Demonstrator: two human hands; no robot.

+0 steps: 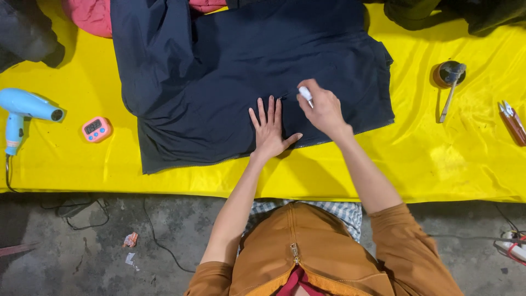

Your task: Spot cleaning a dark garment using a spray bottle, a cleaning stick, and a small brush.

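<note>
Your left hand [270,131] lies flat on the dark jacket [246,77], fingers spread and pointing away from you, palm pressing the cloth near its lower hem; it holds nothing. Your right hand [323,109] sits just beside it, to the right, its grip closed around a small white tube [305,94] whose tip points down at the jacket next to your left fingertips. The jacket is spread across the middle of the yellow sheet [427,159] that covers the table, with a zip edge running along its near hem. Off to the left on the sheet lie a blue hair dryer [24,109] and, nearer the jacket, a small pink timer [96,129]. To the right, well apart from your hands, stands a small round pot [449,74] with a brush [450,93] leaning out of it, and at the far right edge lies a reddish tool [513,121]. A pink garment [90,16] shows at the top left behind the jacket. Below the table, cables [159,241] trail over the concrete floor [82,252].
</note>
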